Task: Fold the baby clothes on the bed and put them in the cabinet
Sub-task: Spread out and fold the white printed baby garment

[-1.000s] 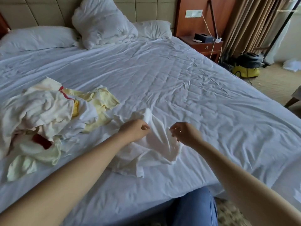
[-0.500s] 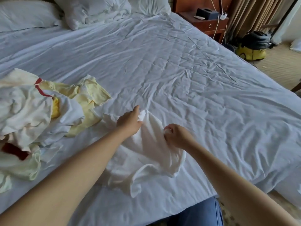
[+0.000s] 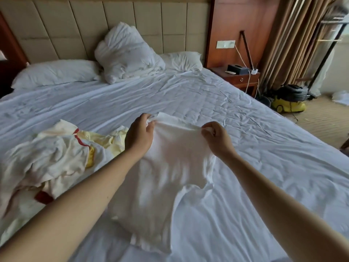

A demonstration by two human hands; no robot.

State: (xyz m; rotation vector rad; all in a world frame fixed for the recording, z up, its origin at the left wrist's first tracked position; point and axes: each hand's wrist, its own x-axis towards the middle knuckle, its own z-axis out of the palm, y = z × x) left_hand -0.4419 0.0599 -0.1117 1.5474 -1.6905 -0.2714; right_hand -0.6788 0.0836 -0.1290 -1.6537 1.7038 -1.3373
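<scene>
A white baby garment [image 3: 170, 173] hangs spread out above the bed [image 3: 264, 167], its lower end blurred. My left hand [image 3: 139, 133] pinches its top left corner, and my right hand [image 3: 217, 137] pinches the top right corner. The cloth is stretched taut between them. A heap of other baby clothes [image 3: 47, 159], white, pale yellow and with red trim, lies crumpled on the sheet to the left. No cabinet is in view.
Pillows [image 3: 128, 53] lean against the padded headboard at the far end. A wooden nightstand [image 3: 239, 78] stands right of the bed, with a yellow vacuum cleaner [image 3: 289, 101] on the floor beside the curtains.
Both hands have lifted the white garment off the sheet and pulled it apart, so it now hangs open between them. The camera has tilted up toward the headboard.
</scene>
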